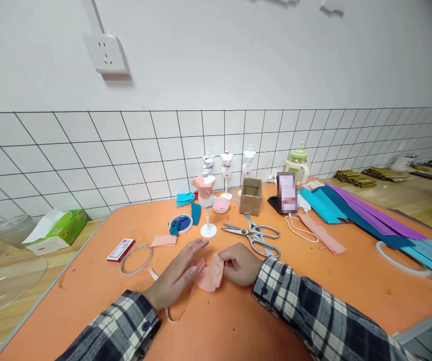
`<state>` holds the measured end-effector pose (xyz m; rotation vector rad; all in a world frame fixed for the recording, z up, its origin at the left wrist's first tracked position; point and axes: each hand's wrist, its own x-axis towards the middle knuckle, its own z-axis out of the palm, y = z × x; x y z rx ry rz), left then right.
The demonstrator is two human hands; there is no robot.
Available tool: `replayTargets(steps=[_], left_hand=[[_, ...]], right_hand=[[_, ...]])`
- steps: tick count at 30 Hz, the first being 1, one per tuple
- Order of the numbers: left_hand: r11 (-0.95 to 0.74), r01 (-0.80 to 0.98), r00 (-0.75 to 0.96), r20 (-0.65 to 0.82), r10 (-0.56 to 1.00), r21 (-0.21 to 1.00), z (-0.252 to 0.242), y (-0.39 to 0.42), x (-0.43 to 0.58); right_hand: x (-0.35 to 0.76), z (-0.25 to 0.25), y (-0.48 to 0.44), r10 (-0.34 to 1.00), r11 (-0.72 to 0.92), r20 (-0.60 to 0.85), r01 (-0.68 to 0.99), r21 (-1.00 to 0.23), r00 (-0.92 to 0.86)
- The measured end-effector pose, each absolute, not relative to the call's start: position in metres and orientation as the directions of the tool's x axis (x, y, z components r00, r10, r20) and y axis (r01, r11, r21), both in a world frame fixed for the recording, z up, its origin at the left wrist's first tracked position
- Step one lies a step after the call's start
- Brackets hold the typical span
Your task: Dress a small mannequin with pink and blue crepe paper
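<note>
My left hand (174, 281) lies low over the table with its fingers stretched out and the thumb apart, at the left edge of a small piece of pink crepe paper (214, 277). Between thumb and curled fingers, my right hand (241, 264) pinches that paper's right edge. A thin white strip (168, 315) loops out from under the left hand. Just beyond the hands stands a miniature dress form (207, 216) with pink paper wrapped around its bust. Large metal scissors (253, 233) lie behind the right hand, their blades slightly apart.
To the left are a roll of tape (136, 259), a red-and-white box (121, 250) and a folded pink piece (164, 241). Behind stand a cardboard box (251, 196), a phone (287, 193) and more dress forms (227, 168). Coloured paper strips (374, 213) cover the right side.
</note>
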<state>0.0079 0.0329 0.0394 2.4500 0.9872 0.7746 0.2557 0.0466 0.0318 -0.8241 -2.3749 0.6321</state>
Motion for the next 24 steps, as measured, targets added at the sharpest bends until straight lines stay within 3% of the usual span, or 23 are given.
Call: replayTargets(steps=[4,7,10,13,18,21,24], left_hand=[[-0.716,0.582,0.709,0.191,0.679,0.385,0.043,0.031,0.018],[-0.747,0.566,0.741,0.182,0.646,0.348,0.045,0.031,0.021],[-0.704,0.621,0.653,0.27,0.708,0.345,0.041,0.036,0.019],[-0.57,0.769,0.507,0.267,0.82,0.29,0.036,0.043,0.012],[-0.389,0.906,0.341,0.254,0.905,0.17,0.036,0.051,0.004],[-0.384,0.904,0.333,0.255,0.908,0.188,0.038,0.051,0.003],[-0.385,0.904,0.336,0.248,0.909,0.188,0.038,0.048,0.005]], right_hand=[[0.257,0.036,0.047,0.652,0.723,0.39,0.379,-0.578,-0.65],[0.267,0.037,0.059,0.701,0.687,0.359,0.447,-0.573,-0.616],[0.277,0.036,0.07,0.755,0.624,0.267,0.531,-0.573,-0.599],[0.283,0.034,0.075,0.774,0.595,0.217,0.568,-0.569,-0.595],[0.289,0.037,0.073,0.822,0.551,0.149,0.701,-0.453,-0.55],[0.303,0.046,0.067,0.861,0.508,0.224,0.765,-0.396,-0.456],[0.323,0.059,0.059,0.854,0.449,0.46,0.79,-0.418,-0.243]])
